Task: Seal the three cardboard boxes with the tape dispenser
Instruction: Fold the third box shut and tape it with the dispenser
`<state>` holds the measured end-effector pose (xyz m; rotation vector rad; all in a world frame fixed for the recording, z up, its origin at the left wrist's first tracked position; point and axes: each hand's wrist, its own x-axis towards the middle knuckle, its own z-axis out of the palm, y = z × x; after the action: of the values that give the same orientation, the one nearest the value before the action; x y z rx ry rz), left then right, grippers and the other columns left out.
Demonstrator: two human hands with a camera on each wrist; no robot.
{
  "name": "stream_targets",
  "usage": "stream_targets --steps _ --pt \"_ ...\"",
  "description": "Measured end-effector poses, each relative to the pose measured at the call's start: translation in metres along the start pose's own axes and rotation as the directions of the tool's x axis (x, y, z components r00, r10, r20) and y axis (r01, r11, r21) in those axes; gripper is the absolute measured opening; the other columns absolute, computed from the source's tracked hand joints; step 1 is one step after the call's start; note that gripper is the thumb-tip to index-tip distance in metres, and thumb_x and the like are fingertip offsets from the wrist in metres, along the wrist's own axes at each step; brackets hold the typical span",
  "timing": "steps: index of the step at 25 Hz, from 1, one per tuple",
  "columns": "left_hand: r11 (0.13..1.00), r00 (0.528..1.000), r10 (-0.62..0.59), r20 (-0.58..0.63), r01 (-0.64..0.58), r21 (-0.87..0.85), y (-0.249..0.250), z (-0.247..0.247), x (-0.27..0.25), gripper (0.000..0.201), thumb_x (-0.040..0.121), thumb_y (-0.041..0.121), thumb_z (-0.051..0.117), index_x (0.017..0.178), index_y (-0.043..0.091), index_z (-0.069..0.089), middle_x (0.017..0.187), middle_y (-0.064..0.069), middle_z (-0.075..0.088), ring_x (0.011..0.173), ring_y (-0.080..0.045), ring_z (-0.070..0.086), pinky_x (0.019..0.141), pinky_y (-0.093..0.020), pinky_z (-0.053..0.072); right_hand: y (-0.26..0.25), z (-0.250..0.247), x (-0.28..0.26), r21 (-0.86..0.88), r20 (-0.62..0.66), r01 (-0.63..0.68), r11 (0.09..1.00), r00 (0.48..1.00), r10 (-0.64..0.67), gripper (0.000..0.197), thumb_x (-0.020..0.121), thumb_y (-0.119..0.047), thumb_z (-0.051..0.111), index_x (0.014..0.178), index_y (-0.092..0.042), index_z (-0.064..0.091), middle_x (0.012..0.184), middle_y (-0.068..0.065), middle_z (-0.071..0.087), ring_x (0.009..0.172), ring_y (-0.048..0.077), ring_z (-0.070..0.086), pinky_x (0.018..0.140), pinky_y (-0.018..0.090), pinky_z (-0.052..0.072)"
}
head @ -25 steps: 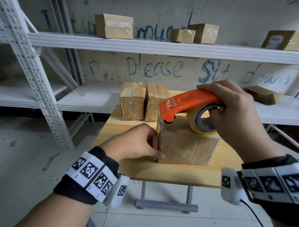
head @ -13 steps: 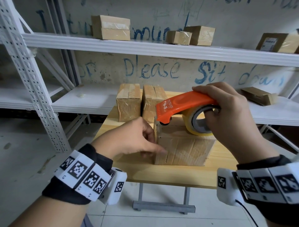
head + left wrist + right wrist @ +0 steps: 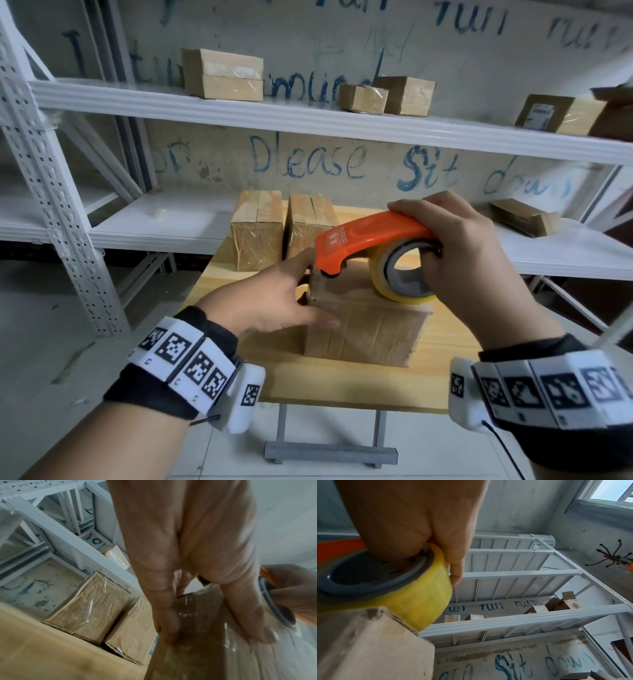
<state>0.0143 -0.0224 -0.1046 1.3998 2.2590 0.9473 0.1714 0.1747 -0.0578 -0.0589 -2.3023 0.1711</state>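
Nearest to me on the wooden table (image 3: 346,387) stands a cardboard box (image 3: 370,332). My right hand (image 3: 455,253) grips the orange tape dispenser (image 3: 370,236), whose front end sits at the left edge of the box top, with the yellow tape roll (image 3: 404,284) resting on the top. My left hand (image 3: 291,301) presses against the box's left side, thumb on the front face, index finger stretched up to the dispenser's front. Its fingers (image 3: 164,615) lie straight along the taped side. Two taped boxes (image 3: 258,233) (image 3: 310,222) stand side by side behind.
A white metal rack (image 3: 342,126) runs behind the table, with several cardboard boxes on its upper shelf and one flat box (image 3: 524,217) on the lower shelf at right. The rack's perforated upright (image 3: 51,192) stands at left. Concrete floor lies left of the table.
My left hand has uncurled: its index finger now reaches up to the dispenser's front end. The dispenser stays at the left edge of the box top.
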Motion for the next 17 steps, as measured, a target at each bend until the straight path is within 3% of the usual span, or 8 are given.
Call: stream_targets --steps 6,11,14,17 --pt "1.000 1.000 0.027 0.004 -0.027 -0.005 -0.006 -0.002 -0.001 0.085 0.074 0.048 0.086 0.141 0.043 0.035 0.133 0.022 0.058 0.126 0.002 0.052 0.112 -0.031 0.040 0.004 -0.008 -0.004 -0.057 0.018 0.028 0.998 0.999 -0.027 0.060 0.077 0.016 0.055 0.127 -0.015 0.063 0.111 0.009 0.058 0.096 0.028 0.058 0.082 0.046 0.052" --pt "1.000 1.000 -0.007 0.023 0.006 0.009 -0.005 -0.006 -0.004 0.086 0.073 0.048 0.086 0.141 0.039 0.033 0.132 0.019 0.057 0.124 -0.001 0.052 0.110 -0.029 0.041 0.007 -0.009 -0.008 -0.146 -0.002 0.039 0.988 0.999 -0.040 0.056 0.076 0.011 0.053 0.127 -0.011 0.064 0.108 0.013 0.060 0.096 0.034 0.057 0.082 0.051 0.051" --pt "0.995 0.996 -0.081 0.047 0.079 0.061 -0.006 -0.013 -0.012 0.089 0.077 0.050 0.081 0.143 0.042 0.023 0.122 0.022 0.055 0.108 -0.005 0.060 0.092 -0.016 0.045 0.024 -0.014 -0.017 -0.130 -0.034 -0.019 0.991 0.999 0.015 0.061 0.068 0.022 0.056 0.120 -0.007 0.068 0.103 0.015 0.063 0.090 0.034 0.060 0.081 0.046 0.052" --pt "0.993 0.994 -0.101 0.037 0.098 0.062 -0.010 -0.017 -0.018 0.093 0.078 0.050 0.080 0.147 0.042 0.020 0.132 0.017 0.054 0.116 -0.007 0.056 0.094 -0.021 0.043 0.030 -0.008 -0.031 -0.097 -0.046 -0.088 0.991 0.995 0.084 0.066 0.064 0.026 0.053 0.119 -0.008 0.068 0.100 0.013 0.063 0.087 0.031 0.061 0.080 0.039 0.051"
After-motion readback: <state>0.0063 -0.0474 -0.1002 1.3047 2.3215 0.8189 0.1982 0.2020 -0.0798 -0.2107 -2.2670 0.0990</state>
